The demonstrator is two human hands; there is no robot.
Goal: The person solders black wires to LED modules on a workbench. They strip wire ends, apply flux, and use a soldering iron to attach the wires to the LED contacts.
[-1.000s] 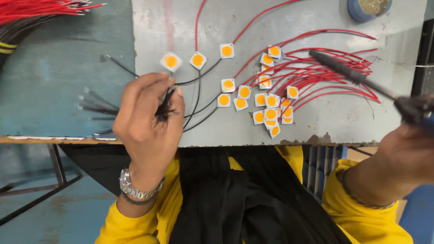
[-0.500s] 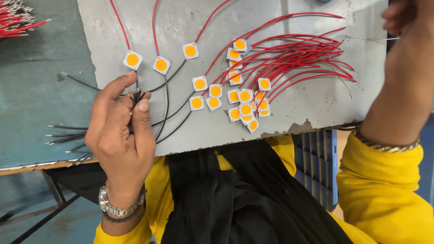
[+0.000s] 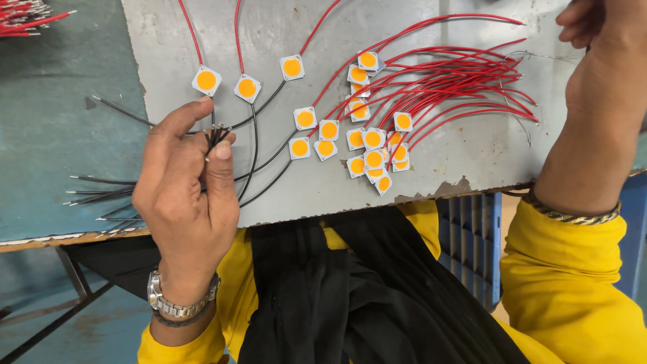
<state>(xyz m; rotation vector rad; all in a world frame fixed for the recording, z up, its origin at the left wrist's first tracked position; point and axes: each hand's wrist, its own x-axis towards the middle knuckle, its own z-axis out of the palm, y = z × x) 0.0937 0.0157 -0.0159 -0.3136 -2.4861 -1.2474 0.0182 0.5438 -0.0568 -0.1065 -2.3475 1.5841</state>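
We are at the gathering step: our left hand (image 3: 185, 182) pinches the ends of the black wires (image 3: 217, 136) at the grey plate's (image 3: 431, 168) 9 o'clock edge; next they need one lead singled out. Our right hand (image 3: 596, 61), at 2 o'clock, is cropped, so we cannot tell its grip.

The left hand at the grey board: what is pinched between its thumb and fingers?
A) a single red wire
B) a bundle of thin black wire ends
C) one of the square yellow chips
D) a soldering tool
B: the left hand pinches the gathered ends of the black wires, which run from the square yellow chips on the grey board.
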